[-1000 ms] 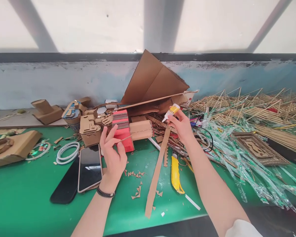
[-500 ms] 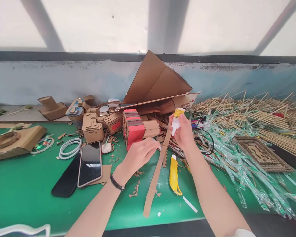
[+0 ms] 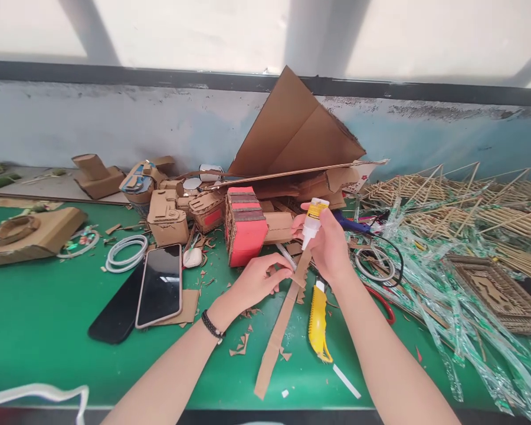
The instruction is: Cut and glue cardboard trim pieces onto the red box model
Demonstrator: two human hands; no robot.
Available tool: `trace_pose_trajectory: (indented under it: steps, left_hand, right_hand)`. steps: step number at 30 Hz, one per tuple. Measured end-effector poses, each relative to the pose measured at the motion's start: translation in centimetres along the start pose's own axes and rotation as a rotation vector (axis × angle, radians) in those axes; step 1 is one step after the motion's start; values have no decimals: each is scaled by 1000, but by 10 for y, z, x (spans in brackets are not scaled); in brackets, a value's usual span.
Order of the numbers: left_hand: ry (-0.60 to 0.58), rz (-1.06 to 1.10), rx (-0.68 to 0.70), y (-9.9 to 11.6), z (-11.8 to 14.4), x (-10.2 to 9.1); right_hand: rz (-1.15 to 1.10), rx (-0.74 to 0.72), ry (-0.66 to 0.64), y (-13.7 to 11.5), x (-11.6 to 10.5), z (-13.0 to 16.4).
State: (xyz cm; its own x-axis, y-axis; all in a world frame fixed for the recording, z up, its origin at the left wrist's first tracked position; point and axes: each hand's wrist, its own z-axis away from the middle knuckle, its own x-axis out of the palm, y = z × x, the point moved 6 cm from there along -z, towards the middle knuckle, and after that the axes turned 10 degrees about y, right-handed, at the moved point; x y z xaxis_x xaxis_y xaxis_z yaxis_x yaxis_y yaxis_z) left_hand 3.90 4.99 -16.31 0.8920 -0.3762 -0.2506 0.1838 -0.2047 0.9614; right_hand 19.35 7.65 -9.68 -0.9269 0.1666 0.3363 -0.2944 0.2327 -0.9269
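1. Since the frame one second earlier, the left hand (image 3: 259,280) is shifting from in front of the red block (image 3: 252,239) to below the white bottle (image 3: 312,225), whose nozzle (image 3: 307,238) is now pointing down.
2. Taking the bottle as dial centre, the left fingertips are pinching, nearly meeting, a small cardboard piece (image 3: 298,280) between six and seven o'clock; the right hand (image 3: 334,251) is curling round the bottle, spread only to its width.
3. The step is apparently involving glue; doing it well is probably depending on steadying the piece, keeping the nozzle close and squeezing gently.
4. A flat, matt cardboard strip (image 3: 277,336) is lying toward seven, a ridged yellow cutter (image 3: 317,324) at six.
5. Corrugated edges are showing on the block at nine; glossy clear wrappers (image 3: 429,301) are tangling at four; a creased cardboard sheet (image 3: 296,133) is leaning near twelve.
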Motion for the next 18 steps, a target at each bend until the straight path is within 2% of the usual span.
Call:
trace_pose_trajectory:
  steps: [7, 18]
  left_hand:
    - [50, 42, -69, -1, 0, -4]
    - [97, 85, -60, 2, 1, -7]
  right_hand:
    - [-14, 59, -42, 1, 7, 5]
    - [11, 61, -47, -2, 9, 6]
